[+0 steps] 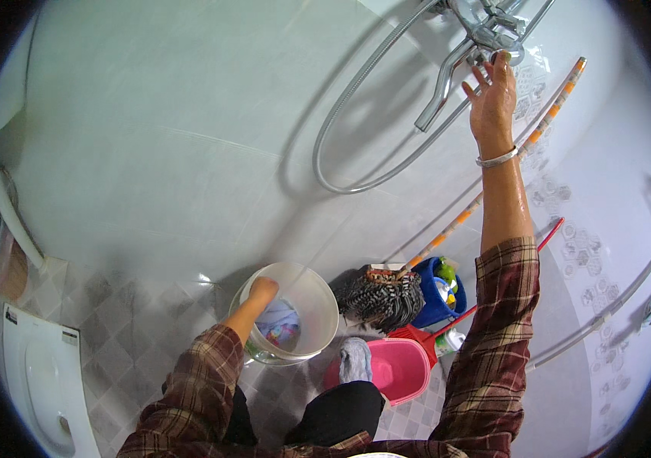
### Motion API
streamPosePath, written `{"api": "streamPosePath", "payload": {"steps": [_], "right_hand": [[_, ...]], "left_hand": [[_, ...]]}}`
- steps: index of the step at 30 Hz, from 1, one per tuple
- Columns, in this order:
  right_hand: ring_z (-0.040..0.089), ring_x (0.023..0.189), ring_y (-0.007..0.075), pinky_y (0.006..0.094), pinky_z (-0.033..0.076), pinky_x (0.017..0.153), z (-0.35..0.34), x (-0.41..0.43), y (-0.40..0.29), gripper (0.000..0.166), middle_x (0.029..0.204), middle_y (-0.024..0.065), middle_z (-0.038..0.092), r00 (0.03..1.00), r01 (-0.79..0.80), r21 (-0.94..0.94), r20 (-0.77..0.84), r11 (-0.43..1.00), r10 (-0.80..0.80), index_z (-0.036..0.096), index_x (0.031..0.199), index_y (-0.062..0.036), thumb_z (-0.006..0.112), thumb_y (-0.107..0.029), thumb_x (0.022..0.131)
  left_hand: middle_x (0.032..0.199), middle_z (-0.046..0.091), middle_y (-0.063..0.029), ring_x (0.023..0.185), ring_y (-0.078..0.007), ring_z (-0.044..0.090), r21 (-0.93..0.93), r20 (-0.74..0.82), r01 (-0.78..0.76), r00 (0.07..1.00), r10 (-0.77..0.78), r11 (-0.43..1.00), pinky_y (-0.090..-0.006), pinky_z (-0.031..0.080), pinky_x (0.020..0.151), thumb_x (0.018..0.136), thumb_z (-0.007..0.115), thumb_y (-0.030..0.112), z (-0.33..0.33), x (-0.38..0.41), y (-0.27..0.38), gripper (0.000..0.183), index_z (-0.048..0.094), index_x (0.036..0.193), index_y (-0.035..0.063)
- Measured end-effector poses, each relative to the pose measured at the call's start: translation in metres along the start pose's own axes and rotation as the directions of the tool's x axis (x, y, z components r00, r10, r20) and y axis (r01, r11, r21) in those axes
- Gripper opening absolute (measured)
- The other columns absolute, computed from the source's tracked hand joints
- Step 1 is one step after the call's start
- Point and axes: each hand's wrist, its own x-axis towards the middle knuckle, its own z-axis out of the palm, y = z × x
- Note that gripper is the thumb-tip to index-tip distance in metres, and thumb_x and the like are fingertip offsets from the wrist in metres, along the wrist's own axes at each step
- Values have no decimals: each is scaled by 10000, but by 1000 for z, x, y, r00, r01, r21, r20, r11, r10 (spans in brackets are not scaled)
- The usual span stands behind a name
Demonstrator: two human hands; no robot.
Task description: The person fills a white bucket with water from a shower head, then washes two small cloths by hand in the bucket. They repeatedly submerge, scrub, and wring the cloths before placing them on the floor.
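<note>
My right hand is raised to the chrome wall mixer tap, fingers spread and a fingertip on its control. The thumb is hidden. The tap's spout points down, with a faint thin line, apparently water, below it. My left hand is inside a whitish plastic bucket, near its left wall. Its fingers are curled and mostly hidden, so I cannot tell whether they hold anything. Pale blue, partly colourful wet cloth lies at the bucket's bottom, just below that hand.
Right of the bucket stand a string mop, a blue bin with bottles, and a pink tub with grey cloth over its rim. A red-handled tool leans there. A squat toilet is at left; a shower hose loops above.
</note>
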Motion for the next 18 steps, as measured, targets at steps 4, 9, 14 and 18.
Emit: {"api": "streamPosePath", "payload": {"steps": [4,9,14,18], "right_hand": [[522,995,228,354,452,769,-33,-48,40,504,1056,131,522,994,-8,36,-113,999,12,432,1156,-16,543,-404,853],[577,750,116,235,460,583,-71,-207,147,202,782,43,577,878,-463,-150,63,874,475,537,950,-43,496,-230,885],[512,1035,392,399,418,884,-95,-367,247,601,1105,285,522,499,-1,-897,383,442,777,427,1198,46,646,-277,741],[519,1017,402,413,415,882,-93,-407,296,544,1060,282,548,377,-170,-861,392,479,839,482,1127,55,653,-263,720]], "left_hand": [[877,614,-212,854,-373,580,175,157,-43,987,15,984,-433,434,790,768,454,201,-21,-27,49,278,654,793,9],[900,616,-193,839,-362,585,320,46,-181,983,175,930,-448,452,749,750,495,152,-32,-26,47,203,641,801,22],[853,621,-168,823,-334,598,601,310,-391,918,247,697,-429,472,717,729,504,74,-54,-60,70,174,635,839,43],[915,600,-156,864,-317,575,597,390,-475,876,284,646,-407,457,758,737,517,48,-73,-71,99,182,626,883,44]]}}
